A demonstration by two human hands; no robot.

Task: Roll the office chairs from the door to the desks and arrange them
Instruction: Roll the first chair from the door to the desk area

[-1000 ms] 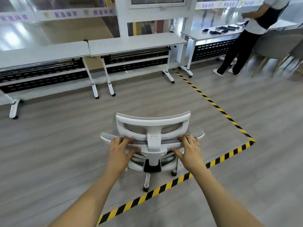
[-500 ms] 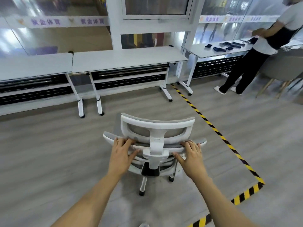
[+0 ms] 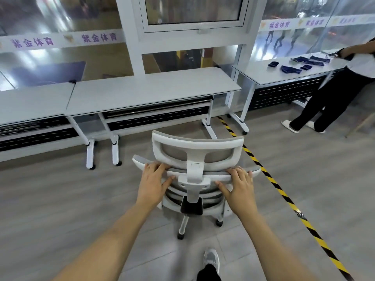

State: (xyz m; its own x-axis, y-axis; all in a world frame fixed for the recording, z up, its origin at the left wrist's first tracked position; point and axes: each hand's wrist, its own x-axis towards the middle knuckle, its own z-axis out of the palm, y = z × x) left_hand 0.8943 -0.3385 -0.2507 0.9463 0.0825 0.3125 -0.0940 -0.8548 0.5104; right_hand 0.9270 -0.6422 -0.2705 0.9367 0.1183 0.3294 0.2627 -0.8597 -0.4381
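Observation:
A white office chair (image 3: 197,148) with a grey mesh back and headrest stands on castors in the middle of the floor, seen from behind. My left hand (image 3: 152,182) grips the top edge of its backrest left of the headrest post. On the other side of the post my right hand (image 3: 240,187) holds the same edge. Straight ahead of the chair is a white desk (image 3: 154,92), a short way off. Another white desk (image 3: 32,102) joins it on the left.
A black-and-yellow tape line (image 3: 280,189) runs over the grey floor to the right of the chair. A third desk (image 3: 284,72) with dark items stands at the right, and a person (image 3: 334,94) in black trousers leans at it. My shoe (image 3: 211,258) shows below the chair.
The chair and I have rolled forward past the taped corner, and the desks are much closer. Both hands keep their grip on the backrest.

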